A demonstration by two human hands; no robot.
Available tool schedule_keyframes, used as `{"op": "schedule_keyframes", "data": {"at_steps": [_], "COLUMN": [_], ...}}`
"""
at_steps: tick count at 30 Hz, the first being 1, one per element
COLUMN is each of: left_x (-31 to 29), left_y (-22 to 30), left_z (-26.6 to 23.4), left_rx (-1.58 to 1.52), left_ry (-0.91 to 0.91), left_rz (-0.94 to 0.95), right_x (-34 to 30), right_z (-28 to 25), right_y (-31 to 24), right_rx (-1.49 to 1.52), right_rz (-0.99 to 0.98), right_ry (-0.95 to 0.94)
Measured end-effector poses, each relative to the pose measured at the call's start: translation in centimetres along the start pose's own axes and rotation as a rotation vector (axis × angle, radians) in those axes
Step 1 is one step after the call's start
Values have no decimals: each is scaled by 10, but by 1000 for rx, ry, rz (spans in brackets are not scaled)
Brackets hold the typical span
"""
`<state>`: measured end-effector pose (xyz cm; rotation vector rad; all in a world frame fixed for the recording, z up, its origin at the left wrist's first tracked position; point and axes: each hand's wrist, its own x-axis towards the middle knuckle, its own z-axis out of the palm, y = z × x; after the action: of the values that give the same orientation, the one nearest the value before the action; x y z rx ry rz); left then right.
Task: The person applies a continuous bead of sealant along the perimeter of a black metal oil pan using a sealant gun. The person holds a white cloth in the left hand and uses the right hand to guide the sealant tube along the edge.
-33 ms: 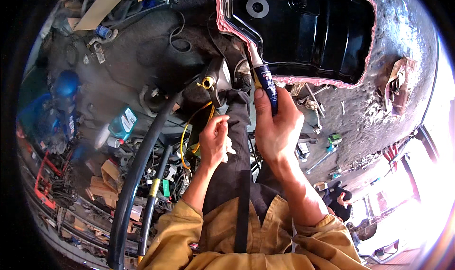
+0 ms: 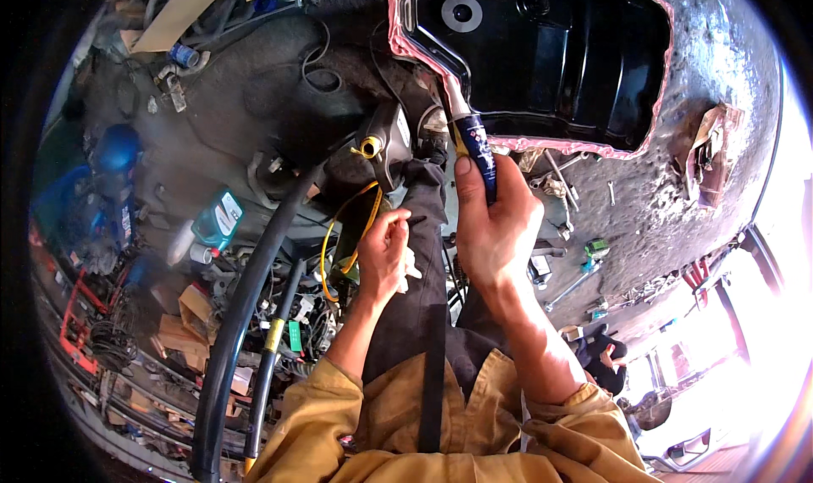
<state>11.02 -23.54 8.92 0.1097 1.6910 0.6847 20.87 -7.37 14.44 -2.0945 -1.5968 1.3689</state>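
My right hand [image 2: 498,224] is wrapped round a dark blue sealant tube [image 2: 477,151]. Its pale nozzle [image 2: 457,102] points away from me and meets the near left edge of a black oil pan [image 2: 525,72]. Pink sealant [image 2: 578,147] lies in a wavy bead along the pan's visible rim. A grey ring [image 2: 462,13] sits on the pan's floor. Lower and to the left, my left hand [image 2: 383,258] is closed over my leg, apart from the pan. Something small and whitish shows by its fingers, too hidden to name.
A dark container with a yellow-rimmed neck [image 2: 386,144] stands left of the tube. Black bars [image 2: 246,305] slant past my left arm. A teal jug [image 2: 218,220] is further left. Wrenches [image 2: 562,180] lie below the pan; a person [image 2: 601,358] is at the lower right.
My hands, the tube and the pan look unmoved. Only the person at the lower right has shifted a hand slightly.
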Motion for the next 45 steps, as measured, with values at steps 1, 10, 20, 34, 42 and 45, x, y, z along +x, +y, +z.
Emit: {"op": "schedule_keyframes", "data": {"at_steps": [1,10,20,34,42,45], "left_x": [-3,-5,-4,-5,-5,-4], "left_y": [-4,-23,-19,-18,-26,-29], "left_z": [1,-3,-6,-7,-9,-10], "left_rx": [-1,-69,-18,-33,-59,-21], "left_ry": [-5,-1,-6,4,-5,4], "left_rz": [-12,-20,-6,-30,-46,-29], "right_x": [1,5,3,5,7,7], "right_z": [-2,10,15,21,23,25], "right_y": [-3,4,5,-10,-10,-9], "right_rx": [-21,10,9,69,114,104], "right_rz": [40,17,1,53,72,55], "right_ry": [-35,-5,6,-4,-1,-19]}}
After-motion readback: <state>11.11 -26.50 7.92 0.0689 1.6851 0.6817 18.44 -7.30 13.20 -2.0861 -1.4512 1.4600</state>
